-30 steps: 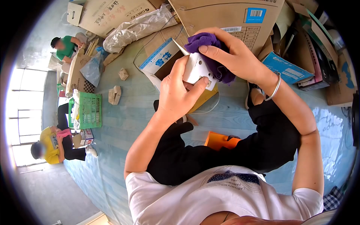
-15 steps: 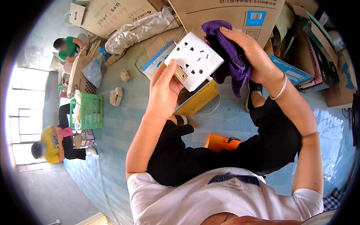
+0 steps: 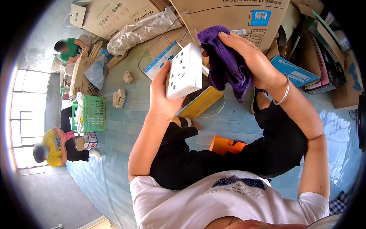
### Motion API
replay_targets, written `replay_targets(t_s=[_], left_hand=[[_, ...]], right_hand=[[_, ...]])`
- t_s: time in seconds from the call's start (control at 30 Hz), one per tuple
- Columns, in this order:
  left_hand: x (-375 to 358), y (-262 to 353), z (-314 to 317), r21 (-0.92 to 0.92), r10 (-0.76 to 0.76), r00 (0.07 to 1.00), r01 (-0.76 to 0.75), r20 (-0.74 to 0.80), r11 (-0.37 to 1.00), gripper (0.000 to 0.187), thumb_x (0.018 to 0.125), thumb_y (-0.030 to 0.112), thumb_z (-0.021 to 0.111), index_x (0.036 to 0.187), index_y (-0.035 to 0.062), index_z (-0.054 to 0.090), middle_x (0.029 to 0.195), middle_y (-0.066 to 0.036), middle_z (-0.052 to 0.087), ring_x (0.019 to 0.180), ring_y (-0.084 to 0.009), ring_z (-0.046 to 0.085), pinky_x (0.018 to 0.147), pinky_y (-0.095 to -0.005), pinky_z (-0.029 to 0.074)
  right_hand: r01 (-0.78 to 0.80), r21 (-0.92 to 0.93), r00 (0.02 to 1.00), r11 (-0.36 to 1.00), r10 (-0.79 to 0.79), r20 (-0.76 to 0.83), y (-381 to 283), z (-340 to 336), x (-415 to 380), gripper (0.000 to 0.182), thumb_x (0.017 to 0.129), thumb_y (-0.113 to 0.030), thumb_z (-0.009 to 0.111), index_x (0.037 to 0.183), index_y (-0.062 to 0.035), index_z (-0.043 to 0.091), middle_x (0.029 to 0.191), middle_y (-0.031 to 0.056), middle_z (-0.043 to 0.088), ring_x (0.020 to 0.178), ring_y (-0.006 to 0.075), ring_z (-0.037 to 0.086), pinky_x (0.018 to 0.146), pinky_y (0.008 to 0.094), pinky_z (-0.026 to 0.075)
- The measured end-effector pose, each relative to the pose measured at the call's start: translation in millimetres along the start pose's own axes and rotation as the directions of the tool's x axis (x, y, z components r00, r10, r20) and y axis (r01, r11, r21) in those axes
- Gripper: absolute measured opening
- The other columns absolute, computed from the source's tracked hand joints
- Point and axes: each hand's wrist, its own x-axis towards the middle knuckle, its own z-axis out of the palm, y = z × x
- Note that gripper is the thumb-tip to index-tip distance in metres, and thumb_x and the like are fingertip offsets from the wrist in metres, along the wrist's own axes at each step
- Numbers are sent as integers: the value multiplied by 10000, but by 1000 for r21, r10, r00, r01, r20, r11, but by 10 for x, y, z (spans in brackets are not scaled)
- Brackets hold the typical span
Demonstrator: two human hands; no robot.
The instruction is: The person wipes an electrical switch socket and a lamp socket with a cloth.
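Note:
My left hand [image 3: 162, 95] grips a white square power socket block [image 3: 185, 71] from below, its face with the plug holes turned toward the left. My right hand [image 3: 253, 63] is closed on a purple cloth [image 3: 225, 61] and presses it against the block's right side. Both are held up in front of me, above my black-trousered legs.
Large cardboard boxes [image 3: 232, 15] and a blue-and-white carton [image 3: 162, 57] lie ahead. A yellow board [image 3: 200, 103] and an orange item [image 3: 223, 145] rest on the blue floor. Two other people [image 3: 51, 147] sit at the left by a green crate [image 3: 89, 112].
My left hand has turned the socket block, from its back to its face flat toward me to edge-on. The purple cloth has shifted around to its right side.

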Motion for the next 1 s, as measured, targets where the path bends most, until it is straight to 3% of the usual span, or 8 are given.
replay_targets(t_s=[0.07,0.5,0.9,1.0], left_hand=[[147,24,-202,-116,-148,914,205,377,972,360,1020,269,353,1137,6,569,839,-98,620,658,-201,457,578,-333,360],[-19,33,-129,-1,-165,858,190,486,982,423,1028,294,312,1158,-17,568,741,-94,584,582,-185,413,535,-323,331],[1,38,-151,-17,-150,867,179,474,984,421,1027,304,322,1134,-14,577,740,-94,590,583,-180,420,539,-319,330],[16,39,-162,-15,-147,878,173,456,985,411,1026,303,328,1123,-5,581,780,-106,611,602,-185,450,544,-316,325]], right_hand=[[10,33,1000,999,-11,21,0,2,-5,364,986,-342,517,1134,-15,583,970,76,664,820,145,674,735,264,574],[22,-31,1000,999,-22,12,-19,47,-47,374,987,-350,510,1129,-14,594,981,63,658,830,119,663,747,239,563],[19,-49,999,999,-17,36,-17,58,-53,397,993,-375,492,1153,-22,577,983,69,654,846,123,666,761,244,561],[19,5,999,1000,-18,-47,1,72,-51,412,1006,-375,464,1206,-31,570,985,66,653,826,121,660,752,241,555]])
